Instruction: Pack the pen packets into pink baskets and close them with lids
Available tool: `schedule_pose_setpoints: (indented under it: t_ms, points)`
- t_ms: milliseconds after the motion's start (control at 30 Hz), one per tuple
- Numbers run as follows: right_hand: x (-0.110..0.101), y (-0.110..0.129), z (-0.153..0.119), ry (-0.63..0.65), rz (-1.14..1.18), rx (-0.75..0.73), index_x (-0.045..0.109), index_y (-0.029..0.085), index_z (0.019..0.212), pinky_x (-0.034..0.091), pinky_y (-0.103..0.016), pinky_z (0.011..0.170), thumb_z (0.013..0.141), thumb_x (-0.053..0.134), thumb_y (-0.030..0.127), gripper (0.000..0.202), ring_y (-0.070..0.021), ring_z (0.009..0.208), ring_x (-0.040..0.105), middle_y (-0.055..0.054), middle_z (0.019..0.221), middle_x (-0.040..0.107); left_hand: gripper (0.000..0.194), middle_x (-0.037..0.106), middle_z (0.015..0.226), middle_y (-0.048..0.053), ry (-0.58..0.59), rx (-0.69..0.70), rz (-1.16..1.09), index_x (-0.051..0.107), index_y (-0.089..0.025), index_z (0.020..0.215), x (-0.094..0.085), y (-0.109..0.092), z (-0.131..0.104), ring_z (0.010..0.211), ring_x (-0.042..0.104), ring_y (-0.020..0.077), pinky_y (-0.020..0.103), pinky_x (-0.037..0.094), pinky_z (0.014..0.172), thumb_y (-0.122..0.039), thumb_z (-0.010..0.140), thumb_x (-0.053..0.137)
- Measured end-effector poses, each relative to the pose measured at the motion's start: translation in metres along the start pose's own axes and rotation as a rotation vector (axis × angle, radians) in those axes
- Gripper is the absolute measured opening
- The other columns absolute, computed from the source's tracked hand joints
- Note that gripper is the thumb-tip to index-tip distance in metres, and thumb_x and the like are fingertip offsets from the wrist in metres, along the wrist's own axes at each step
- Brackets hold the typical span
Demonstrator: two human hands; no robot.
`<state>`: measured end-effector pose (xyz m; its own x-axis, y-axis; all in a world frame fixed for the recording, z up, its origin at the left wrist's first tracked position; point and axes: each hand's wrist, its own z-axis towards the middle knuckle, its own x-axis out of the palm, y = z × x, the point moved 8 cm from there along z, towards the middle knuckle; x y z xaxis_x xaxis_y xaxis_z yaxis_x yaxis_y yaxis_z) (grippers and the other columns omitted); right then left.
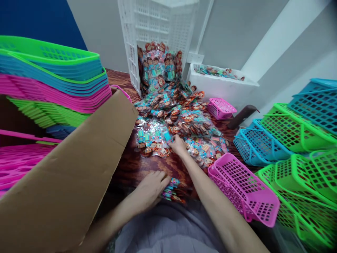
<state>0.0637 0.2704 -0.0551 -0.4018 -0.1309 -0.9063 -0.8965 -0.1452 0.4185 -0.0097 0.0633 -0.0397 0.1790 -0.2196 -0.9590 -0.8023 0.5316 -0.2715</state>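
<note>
Stacked packets (170,192) touch the left hand (150,186), grip unclear; the right hand (179,145) pinches another packet (166,136).

Cool, fairly even light covers the pile of packets (179,116), which glints in small spots. Behind the pile, the white crate (152,24) looks pale and hazy; left of the pile, stacked baskets (58,86) stretch with wide-angle distortion. Shadow pools in front. Printed detail is soft.
</note>
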Motion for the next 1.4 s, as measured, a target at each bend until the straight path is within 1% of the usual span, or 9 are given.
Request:
schedule_pose_setpoints:
  t_ms: [233, 333, 433, 633, 733, 967, 1100, 1233, 1400]
  points:
    - [-0.007, -0.007, -0.086, 0.004, -0.105, -0.239, 0.065, 0.022, 0.094, 0.037, -0.036, 0.092, 0.079, 0.059, 0.008, 0.021, -0.0279, 0.114, 0.047, -0.010, 0.115, 0.058, 0.065, 0.053, 0.130, 0.011, -0.088, -0.037, 0.034, 0.044, -0.021, 0.135, -0.004, 0.014, -0.002, 0.119, 0.050, 0.0301, 0.042, 0.043, 0.098, -0.021, 0.077, 0.072]
    - [-0.019, -0.003, -0.109, -0.066, -0.170, -0.362, 0.066, 0.021, 0.096, 0.035, -0.042, 0.096, 0.079, 0.060, 0.009, 0.022, -0.0316, 0.120, 0.044, -0.013, 0.127, 0.055, 0.065, 0.046, 0.142, 0.014, -0.155, -0.017, 0.065, 0.048, -0.020, 0.132, -0.012, 0.012, -0.003, 0.137, 0.037, 0.0334, 0.050, 0.028, 0.114, -0.024, 0.073, 0.075]
    - [-0.017, -0.003, -0.120, 0.021, -0.184, -0.409, 0.065, 0.021, 0.104, 0.038, -0.039, 0.092, 0.080, 0.056, 0.007, 0.029, -0.0283, 0.108, 0.053, -0.011, 0.111, 0.063, 0.065, 0.038, 0.152, 0.016, -0.184, -0.013, 0.098, 0.049, -0.018, 0.131, -0.015, 0.009, -0.004, 0.145, 0.025, 0.0341, 0.056, 0.011, 0.121, -0.028, 0.072, 0.074]
    - [-0.006, 0.000, -0.134, 0.234, 0.011, -0.488, 0.065, 0.021, 0.095, 0.041, -0.029, 0.082, 0.084, 0.053, 0.004, 0.023, -0.0200, 0.094, 0.060, -0.005, 0.098, 0.068, 0.062, 0.026, 0.160, 0.017, -0.186, 0.017, 0.134, 0.047, -0.017, 0.131, -0.014, 0.004, -0.007, 0.150, 0.016, 0.0354, 0.059, 0.006, 0.122, -0.026, 0.074, 0.070]
    - [0.000, 0.006, -0.124, 0.376, 0.184, -0.526, 0.067, 0.021, 0.090, 0.043, -0.028, 0.081, 0.094, 0.054, 0.018, 0.015, -0.0186, 0.089, 0.061, -0.002, 0.092, 0.070, 0.066, 0.043, 0.149, 0.018, -0.138, 0.054, 0.110, 0.044, -0.015, 0.134, -0.008, 0.003, -0.005, 0.141, 0.035, 0.0341, 0.055, 0.012, 0.121, -0.025, 0.074, 0.070]
    - [0.004, 0.003, -0.081, 0.088, -0.128, -0.414, 0.061, 0.016, 0.113, 0.038, -0.038, 0.089, 0.085, 0.065, 0.017, 0.028, -0.0273, 0.104, 0.054, -0.011, 0.108, 0.065, 0.086, 0.050, 0.139, 0.016, -0.092, -0.060, 0.074, 0.023, -0.015, 0.152, -0.011, 0.016, -0.010, 0.125, 0.049, 0.0317, 0.045, 0.036, 0.107, -0.022, 0.078, 0.066]
    - [0.016, 0.000, -0.094, 0.237, 0.143, -0.421, 0.057, 0.020, 0.084, 0.039, -0.031, 0.079, 0.080, 0.061, 0.010, 0.012, -0.0200, 0.085, 0.055, -0.002, 0.085, 0.061, 0.063, 0.049, 0.140, 0.015, -0.105, -0.109, 0.072, 0.046, -0.018, 0.133, -0.019, 0.029, -0.018, 0.135, 0.041, 0.0339, 0.048, 0.031, 0.112, -0.023, 0.074, 0.069]
    - [0.014, 0.010, -0.113, 0.358, 0.595, -0.438, 0.053, 0.021, 0.074, 0.042, -0.029, 0.076, 0.081, 0.060, 0.017, 0.010, -0.0176, 0.081, 0.055, 0.000, 0.082, 0.058, 0.061, 0.020, 0.162, 0.019, -0.143, -0.028, 0.113, 0.050, -0.016, 0.123, -0.024, 0.028, -0.020, 0.151, 0.011, 0.0370, 0.056, 0.007, 0.121, -0.028, 0.068, 0.075]
    - [0.014, 0.016, -0.119, 0.690, 0.707, -0.405, 0.063, 0.020, 0.079, 0.045, -0.031, 0.081, 0.081, 0.068, 0.038, 0.019, -0.0189, 0.085, 0.058, -0.001, 0.083, 0.062, 0.054, 0.055, 0.129, 0.013, -0.077, -0.001, 0.103, 0.050, -0.020, 0.120, -0.021, 0.024, -0.019, 0.126, 0.047, 0.0315, 0.056, 0.014, 0.120, -0.028, 0.072, 0.072]
